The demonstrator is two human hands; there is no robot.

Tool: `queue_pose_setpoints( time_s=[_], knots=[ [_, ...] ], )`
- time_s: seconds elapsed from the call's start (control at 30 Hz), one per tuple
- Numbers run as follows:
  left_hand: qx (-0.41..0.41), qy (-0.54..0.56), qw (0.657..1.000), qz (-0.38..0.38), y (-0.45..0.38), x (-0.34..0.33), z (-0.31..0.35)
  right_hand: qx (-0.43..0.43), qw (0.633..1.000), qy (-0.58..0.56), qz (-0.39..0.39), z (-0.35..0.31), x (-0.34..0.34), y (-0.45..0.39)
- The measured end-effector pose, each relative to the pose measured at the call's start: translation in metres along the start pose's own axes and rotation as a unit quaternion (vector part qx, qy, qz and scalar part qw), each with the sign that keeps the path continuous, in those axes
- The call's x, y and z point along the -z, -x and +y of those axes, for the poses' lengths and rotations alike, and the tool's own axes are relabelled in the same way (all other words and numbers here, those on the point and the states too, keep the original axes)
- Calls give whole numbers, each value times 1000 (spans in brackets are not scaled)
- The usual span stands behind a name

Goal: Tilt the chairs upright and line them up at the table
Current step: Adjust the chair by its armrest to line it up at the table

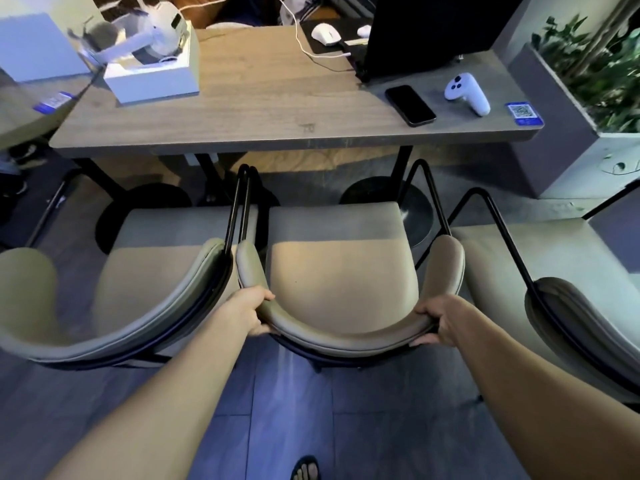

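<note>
Three beige padded chairs with black metal frames stand upright in a row before the wooden table [263,133]. The middle chair [341,271] faces the table, its seat front near the table's edge. My left hand [254,311] grips the left side of its curved backrest, and my right hand [440,320] grips the right side. The left chair [145,282] stands close beside it, their black arm frames almost touching. Only part of the right chair [568,271] shows at the frame's edge.
On the table lie a black phone [410,105], a white controller [467,93], a dark laptop [426,32], a white mouse [325,33] and a white box with a headset [152,64]. A grey planter [561,133] stands at the right. My sandalled foot [306,469] is on the grey floor.
</note>
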State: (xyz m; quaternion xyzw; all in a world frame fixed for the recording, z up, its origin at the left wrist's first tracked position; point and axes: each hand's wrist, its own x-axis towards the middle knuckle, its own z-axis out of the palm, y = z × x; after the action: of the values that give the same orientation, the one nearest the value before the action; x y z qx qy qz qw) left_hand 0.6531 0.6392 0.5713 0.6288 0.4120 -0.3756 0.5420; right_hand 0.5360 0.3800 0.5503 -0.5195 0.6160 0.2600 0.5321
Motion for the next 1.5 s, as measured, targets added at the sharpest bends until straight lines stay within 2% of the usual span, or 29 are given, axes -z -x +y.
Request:
queue_pose_setpoints(
  time_s=[0.23, 0.53, 0.9, 1.13, 1.5],
  knots=[
    [15, -2, 1000, 12, -3, 1, 5, -15, 1000, -17, -1, -2, -1, -11],
    [18, -36, 998, 45, -9, 0, 15, 24, 996, -75, 39, 4, -9, -19],
    [-4, -68, 995, 75, -14, 7, 23, -6, 992, -128, 3, 0, -21, -8],
    [-12, -30, 998, 54, -15, 5, 15, -14, 991, -131, 1, -6, -13, -9],
    [27, -54, 997, 40, -24, 16, 26, -48, 991, -121, 29, -10, -20, -7]
  ],
)
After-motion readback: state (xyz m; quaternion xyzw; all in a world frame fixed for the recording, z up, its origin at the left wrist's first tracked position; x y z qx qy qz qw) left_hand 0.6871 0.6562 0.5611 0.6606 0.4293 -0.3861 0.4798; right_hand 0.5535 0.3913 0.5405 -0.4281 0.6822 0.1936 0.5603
